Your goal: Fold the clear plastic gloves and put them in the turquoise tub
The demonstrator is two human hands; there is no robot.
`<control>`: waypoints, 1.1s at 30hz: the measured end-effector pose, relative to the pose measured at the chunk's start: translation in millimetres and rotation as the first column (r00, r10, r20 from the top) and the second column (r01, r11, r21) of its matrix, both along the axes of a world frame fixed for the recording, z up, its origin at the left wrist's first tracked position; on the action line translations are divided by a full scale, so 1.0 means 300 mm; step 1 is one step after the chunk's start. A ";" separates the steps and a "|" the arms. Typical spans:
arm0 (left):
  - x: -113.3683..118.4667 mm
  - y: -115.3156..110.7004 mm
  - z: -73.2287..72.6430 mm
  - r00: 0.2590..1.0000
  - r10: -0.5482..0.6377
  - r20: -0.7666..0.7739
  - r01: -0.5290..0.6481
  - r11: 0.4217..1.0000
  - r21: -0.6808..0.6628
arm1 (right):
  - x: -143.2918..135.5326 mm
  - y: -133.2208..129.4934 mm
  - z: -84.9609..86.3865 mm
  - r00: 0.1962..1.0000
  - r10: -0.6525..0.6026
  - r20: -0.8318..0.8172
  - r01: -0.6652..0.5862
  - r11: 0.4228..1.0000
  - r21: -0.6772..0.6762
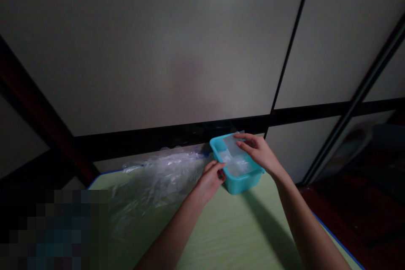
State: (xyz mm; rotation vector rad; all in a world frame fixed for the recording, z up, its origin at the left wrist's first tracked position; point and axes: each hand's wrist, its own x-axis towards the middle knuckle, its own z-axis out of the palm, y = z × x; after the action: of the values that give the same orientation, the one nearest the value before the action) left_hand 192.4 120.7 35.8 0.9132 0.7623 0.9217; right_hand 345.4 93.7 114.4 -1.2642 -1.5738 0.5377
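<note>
A turquoise plastic basket (243, 185) stands near the far edge of the table. Inside it lie clear plastic pieces (238, 166), probably small bags. My right hand (257, 152) is over the basket's right side, its thumb and fingers pinching a small translucent plastic bag (232, 147) whose lower part hangs into the basket. At the near left corner, my left hand (211, 180) has its fingers bent at the basket's rim. Part of its grip is hidden. Left of that hand, a heap of crinkled clear plastic (171, 175) spreads over the table.
The light green table (218, 236) has a blue edge. Directly behind it rise pale cabinet panels (177, 59) with dark strips. To the right, a dark reddish floor (344, 211) shows. A pixelated patch covers the lower left corner.
</note>
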 end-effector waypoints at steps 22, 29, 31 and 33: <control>-0.207 -0.198 0.105 0.985 -0.113 0.128 0.106 0.993 0.055 | -0.132 -0.098 0.054 0.924 0.355 0.141 -0.263 0.859 -0.440; -0.218 -0.220 0.107 0.986 -0.112 0.120 0.108 0.993 0.040 | -0.121 -0.081 0.009 0.884 0.347 0.313 -0.209 0.893 -0.400; -0.222 -0.219 0.098 0.987 -0.112 0.116 0.108 0.993 0.041 | -0.115 -0.075 -0.013 0.871 0.305 0.385 -0.175 0.925 -0.338; -0.227 -0.214 0.087 0.988 -0.110 0.113 0.106 0.994 0.037 | -0.114 -0.070 -0.033 0.853 0.286 0.436 -0.172 0.944 -0.282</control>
State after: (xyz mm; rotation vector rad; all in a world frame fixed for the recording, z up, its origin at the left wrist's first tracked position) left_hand 124.4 56.4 62.0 0.9122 0.5962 0.8845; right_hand 311.1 72.7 104.4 -1.4689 -2.1443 0.6096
